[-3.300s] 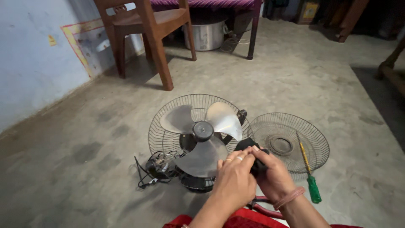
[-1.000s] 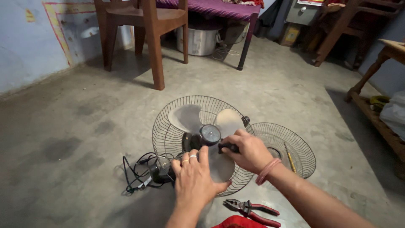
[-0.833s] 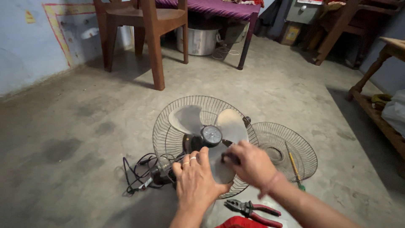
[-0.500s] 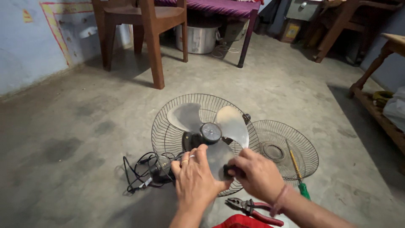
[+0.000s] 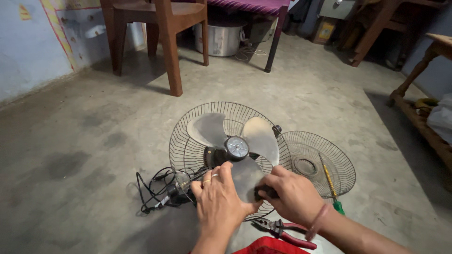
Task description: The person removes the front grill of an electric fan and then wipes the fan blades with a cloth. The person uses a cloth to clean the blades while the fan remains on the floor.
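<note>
A fan lies on the concrete floor with its rear wire guard under three grey blades and a black hub. My left hand rests flat on the lower blade and the guard's near rim, fingers together. My right hand is closed around a small black part at the guard's lower right edge. The fan's black cord is bunched to the left of my left hand.
The loose front guard lies to the right with a green-handled screwdriver across it. Red-handled pliers lie by my right wrist. A wooden chair, a steel pot and a bed frame stand behind; wooden furniture on the right.
My right hand has drawn the black part from beside the hub down to the guard's lower right edge. My left hand has stayed on the blade. The blades turned slightly.
</note>
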